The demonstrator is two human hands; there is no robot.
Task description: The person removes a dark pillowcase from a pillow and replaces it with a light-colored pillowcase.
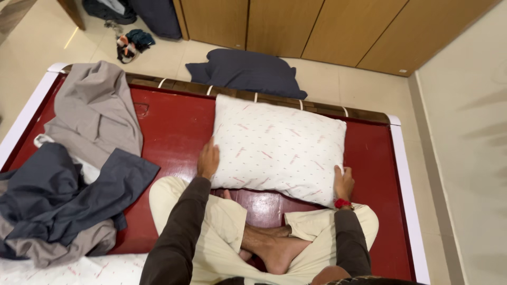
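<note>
We look down on the red bed [174, 126], its glossy surface framed by a white rim at both sides and a wooden edge at the far end. Past it lies pale floor and a row of wooden cupboard doors [296, 26].

Next in size, a heap of clothes [63, 195] covers the bed's left part: a grey garment spread toward the far corner, dark blue cloth bunched nearer us, more grey beneath it. A dark blue pillow [248, 71] lies on the floor just beyond the bed's far edge.

The white pillow [277, 150], printed with small pink dashes, lies flat on the bed in front of our crossed legs in cream trousers, its near edge close to our knees and bare feet.

Both our arms, in dark sleeves, reach forward on either side of it. The left arm stretches long over the left knee; the left hand [208, 159] rests against the pillow's left edge, fingers extended forward and pressed on the fabric. The right arm is bent and shorter in view; the right hand [343, 183], a red band at its wrist, curls around the pillow's near right corner, fingers tucked behind the edge, gripping it.

A small bundle of dark things [129, 45] sits on the floor at far left.
</note>
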